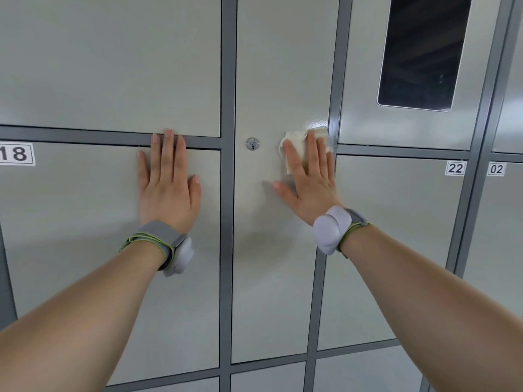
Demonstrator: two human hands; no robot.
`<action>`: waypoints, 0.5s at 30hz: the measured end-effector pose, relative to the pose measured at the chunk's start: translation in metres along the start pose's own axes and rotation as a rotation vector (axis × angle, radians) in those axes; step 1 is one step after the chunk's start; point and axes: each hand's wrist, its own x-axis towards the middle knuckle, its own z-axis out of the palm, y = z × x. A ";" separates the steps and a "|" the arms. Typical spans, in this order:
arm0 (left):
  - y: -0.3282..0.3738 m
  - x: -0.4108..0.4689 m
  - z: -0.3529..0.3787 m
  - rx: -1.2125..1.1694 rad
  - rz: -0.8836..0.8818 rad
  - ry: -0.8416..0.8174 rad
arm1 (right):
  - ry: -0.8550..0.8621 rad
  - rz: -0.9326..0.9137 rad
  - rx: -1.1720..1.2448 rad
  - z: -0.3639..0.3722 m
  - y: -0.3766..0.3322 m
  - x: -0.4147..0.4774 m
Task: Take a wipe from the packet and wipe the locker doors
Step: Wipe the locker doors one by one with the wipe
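— What filled the frame?
— A wall of pale grey locker doors (113, 66) set in a darker grey frame. A tall narrow door (271, 278) ran down the centre, and a dark screen (421, 52) sat at the upper right.
— And the hands?
— The left hand (167, 190) lay flat on the door left of centre, fingers straight and close together, with the fingertips reaching the frame bar above. The right hand (308, 188) was spread flat on the tall door, right of centre, pressing a white wipe (297, 137) against it.
— Anything smaller?
— A round lock (252, 143) sat between the hands. Number labels 18 (15, 153) and 22 (455, 168) sat at the far left and right.
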 end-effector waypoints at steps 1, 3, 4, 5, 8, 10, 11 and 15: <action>0.001 0.000 0.000 0.000 0.002 -0.002 | -0.004 -0.001 -0.001 0.003 -0.002 -0.004; 0.000 0.001 0.000 0.007 0.000 -0.005 | -0.034 -0.016 -0.016 0.013 -0.007 -0.017; 0.000 0.001 0.000 0.012 -0.001 -0.004 | -0.050 -0.027 -0.036 0.018 -0.008 -0.024; 0.000 0.001 0.000 0.017 -0.003 -0.005 | -0.062 -0.041 -0.051 0.023 -0.008 -0.031; 0.000 -0.001 -0.001 0.015 -0.007 -0.016 | -0.096 -0.085 -0.056 0.028 -0.006 -0.049; 0.000 -0.003 0.000 0.017 -0.002 -0.026 | -0.122 -0.085 -0.023 0.025 -0.005 -0.052; 0.000 -0.003 0.000 0.020 0.000 -0.025 | -0.113 -0.085 -0.002 0.021 -0.004 -0.048; 0.000 -0.005 0.001 0.019 0.013 -0.021 | -0.027 -0.009 0.078 0.005 -0.005 -0.017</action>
